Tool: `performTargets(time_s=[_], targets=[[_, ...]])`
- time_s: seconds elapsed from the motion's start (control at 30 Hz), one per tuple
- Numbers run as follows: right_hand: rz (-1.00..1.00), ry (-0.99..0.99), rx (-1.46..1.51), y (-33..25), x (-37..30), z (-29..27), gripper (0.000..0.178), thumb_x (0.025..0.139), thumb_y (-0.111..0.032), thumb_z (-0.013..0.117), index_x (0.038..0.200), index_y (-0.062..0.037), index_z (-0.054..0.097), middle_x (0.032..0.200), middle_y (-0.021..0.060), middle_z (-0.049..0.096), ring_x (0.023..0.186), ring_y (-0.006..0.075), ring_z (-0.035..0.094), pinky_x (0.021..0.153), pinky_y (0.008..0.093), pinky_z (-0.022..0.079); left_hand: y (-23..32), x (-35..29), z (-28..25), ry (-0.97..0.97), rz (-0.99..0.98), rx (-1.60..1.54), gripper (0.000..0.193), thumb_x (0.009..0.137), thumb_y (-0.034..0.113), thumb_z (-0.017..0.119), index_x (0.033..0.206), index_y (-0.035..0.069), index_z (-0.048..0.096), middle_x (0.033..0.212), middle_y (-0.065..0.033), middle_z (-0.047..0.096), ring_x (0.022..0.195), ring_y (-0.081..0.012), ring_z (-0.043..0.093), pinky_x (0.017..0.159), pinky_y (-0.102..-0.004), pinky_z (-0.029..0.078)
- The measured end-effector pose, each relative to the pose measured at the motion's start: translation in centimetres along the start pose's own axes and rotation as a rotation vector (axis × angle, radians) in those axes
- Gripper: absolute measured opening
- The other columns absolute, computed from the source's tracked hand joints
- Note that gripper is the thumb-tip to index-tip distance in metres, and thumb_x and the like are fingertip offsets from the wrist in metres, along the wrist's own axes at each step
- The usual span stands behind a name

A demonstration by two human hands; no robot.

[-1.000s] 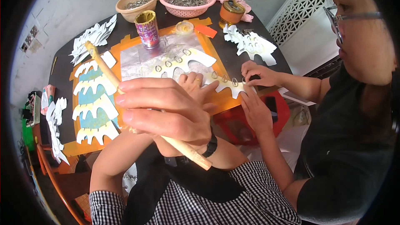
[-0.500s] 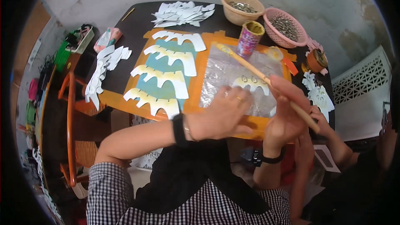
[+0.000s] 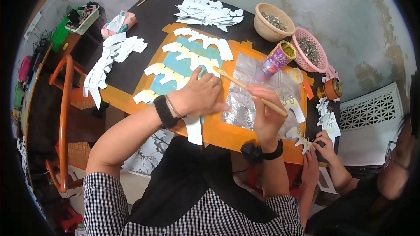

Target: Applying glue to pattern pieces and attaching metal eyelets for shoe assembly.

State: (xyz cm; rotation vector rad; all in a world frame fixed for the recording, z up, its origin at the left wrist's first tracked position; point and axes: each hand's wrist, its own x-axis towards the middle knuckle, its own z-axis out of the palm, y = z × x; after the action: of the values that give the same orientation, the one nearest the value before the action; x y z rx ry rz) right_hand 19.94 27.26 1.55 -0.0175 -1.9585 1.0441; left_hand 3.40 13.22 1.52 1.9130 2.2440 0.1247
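Note:
My right hand grips the wooden handle of a long brush. Its tip is near the yellow-brushed edge of a white cut-out piece. Spread fingers show on my left hand, which lies flat over the lower white cut-out pieces and hides part of them. These scalloped pieces, several with yellow along the edge, overlap in a staggered row on a blue-green sheet. Right of them, clear plastic is taped down, and a purple can with a yellow-crusted rim stands at its far side.
White pieces are piled at the back and left. A beige bowl and a pink basket hold metal bits. At right, a co-worker's hands handle a white piece with rings. An orange chair stands left.
My left hand has moved left from the plastic onto the white pieces. The brush tip has come down and nearer the pieces. The co-worker's hands now hold a ringed piece at the table edge.

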Motion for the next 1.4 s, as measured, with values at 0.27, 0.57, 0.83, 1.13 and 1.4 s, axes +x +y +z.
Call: performTargets(time_s=[0.27, 0.57, 0.83, 1.13, 1.4], targets=[[-0.026, -0.114, -0.096, 1.0, 1.8, 1.3, 0.019, 0.088, 0.012, 0.059, 0.102, 0.0014, 0.066, 0.104, 0.0139, 0.071, 0.102, 0.0263, 0.069, 0.088, 0.0335, 0.055, -1.0, -0.2, 0.8, 0.063, 0.042, -0.023, 0.077, 0.094, 0.063, 0.051, 0.132, -0.004, 0.054, 0.134, -0.0178, 0.054, 0.133, -0.0343, 0.045, 0.117, -0.0558, 0.024], [-0.326, 0.037, -0.027, -1.3, 5.2, -1.2, 0.012, 0.091, 0.007, 0.059, 0.102, 0.003, 0.062, 0.103, 0.0173, 0.07, 0.099, 0.0319, 0.069, 0.09, 0.0402, 0.055, -2.1, 0.0, 0.2, -0.031, -0.009, -0.07, 0.078, 0.093, 0.072, 0.042, 0.138, 0.01, 0.056, 0.147, -0.0116, 0.048, 0.139, -0.0467, 0.033, 0.116, -0.0647, 0.017], [-0.17, 0.413, -0.203, -4.7, 10.9, -8.1, 0.011, 0.097, 0.0, 0.06, 0.105, 0.0076, 0.06, 0.1, 0.015, 0.068, 0.092, 0.0188, 0.067, 0.082, 0.0319, 0.058, -2.6, -0.2, 0.0, -0.057, -0.041, -0.091, 0.077, 0.093, 0.073, 0.043, 0.137, 0.013, 0.059, 0.145, -0.0073, 0.052, 0.137, -0.0451, 0.034, 0.115, -0.0615, 0.018], [0.064, 0.269, -0.454, 4.0, 14.1, -9.6, 0.017, 0.095, -0.014, 0.067, 0.098, 0.0021, 0.067, 0.077, 0.0053, 0.064, 0.069, 0.0092, 0.057, 0.062, 0.025, 0.047, -1.6, 0.0, 1.4, 0.125, 0.078, -0.049, 0.073, 0.092, 0.063, 0.056, 0.129, 0.001, 0.056, 0.131, -0.0164, 0.057, 0.133, -0.0358, 0.041, 0.113, -0.0505, 0.026], [0.074, 0.351, -0.198, 0.9, 14.6, -10.6, 0.012, 0.097, -0.009, 0.065, 0.101, 0.0016, 0.065, 0.088, 0.0043, 0.067, 0.079, 0.0095, 0.064, 0.068, 0.0244, 0.054, -1.3, -0.2, 1.6, 0.142, 0.08, 0.008, 0.073, 0.091, 0.062, 0.057, 0.123, -0.003, 0.059, 0.131, -0.0177, 0.057, 0.128, -0.036, 0.045, 0.11, -0.0507, 0.031]])
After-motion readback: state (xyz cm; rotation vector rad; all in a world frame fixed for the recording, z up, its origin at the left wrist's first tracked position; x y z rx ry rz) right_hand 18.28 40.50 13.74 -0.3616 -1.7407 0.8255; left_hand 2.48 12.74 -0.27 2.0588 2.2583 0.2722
